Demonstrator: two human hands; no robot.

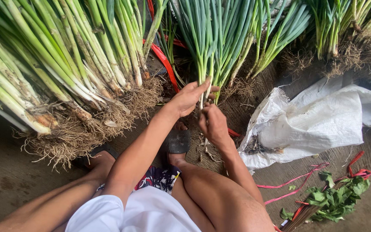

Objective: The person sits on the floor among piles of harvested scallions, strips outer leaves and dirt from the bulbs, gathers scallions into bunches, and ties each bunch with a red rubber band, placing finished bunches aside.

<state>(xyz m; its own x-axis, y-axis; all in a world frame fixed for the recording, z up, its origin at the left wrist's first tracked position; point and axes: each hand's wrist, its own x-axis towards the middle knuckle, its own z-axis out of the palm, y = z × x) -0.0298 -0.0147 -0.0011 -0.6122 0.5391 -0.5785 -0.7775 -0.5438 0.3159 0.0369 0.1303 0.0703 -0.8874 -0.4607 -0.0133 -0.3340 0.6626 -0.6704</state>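
A bunch of green onions point(213, 47) with pale stalks and hairy roots stands in front of me. My left hand point(190, 98) is closed around the lower stalks of this bunch, just above the roots. My right hand point(212, 123) is closed below it at the root end, gripping the base of the stalks. My bare knees and a dark sandal point(177, 141) are directly beneath the hands.
A large pile of green onions point(56, 64) with muddy roots lies at the left. More bunches point(348, 30) lean along the top right. A white woven sack point(318, 120) lies at the right. Red plastic strings point(297, 180) and leafy greens point(336, 199) lie on the dirt floor point(5, 176).
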